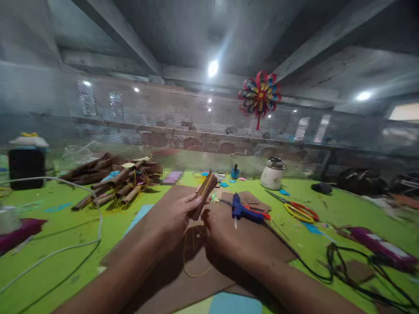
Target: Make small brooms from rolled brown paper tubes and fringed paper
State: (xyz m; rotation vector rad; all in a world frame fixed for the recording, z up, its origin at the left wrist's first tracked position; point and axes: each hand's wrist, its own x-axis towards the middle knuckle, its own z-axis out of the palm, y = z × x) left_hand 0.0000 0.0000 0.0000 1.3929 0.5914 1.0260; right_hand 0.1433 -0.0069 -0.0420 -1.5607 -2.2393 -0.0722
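My left hand (175,216) grips a stack of folded brown card strips (204,194), tilted up to the right, over a brown cardboard sheet (183,279). My right hand (222,229) is curled at the stack's lower end, touching it. A thin yellow thread (191,257) hangs from the stack and loops onto the cardboard below my hands.
A blue glue gun (240,210) lies just right of my hands, with scissors (299,210) beyond it. A pile of brown paper rolls (113,183) sits at the left, a white jar (273,174) at the back, black cables (347,270) at the right on the green table (65,226).
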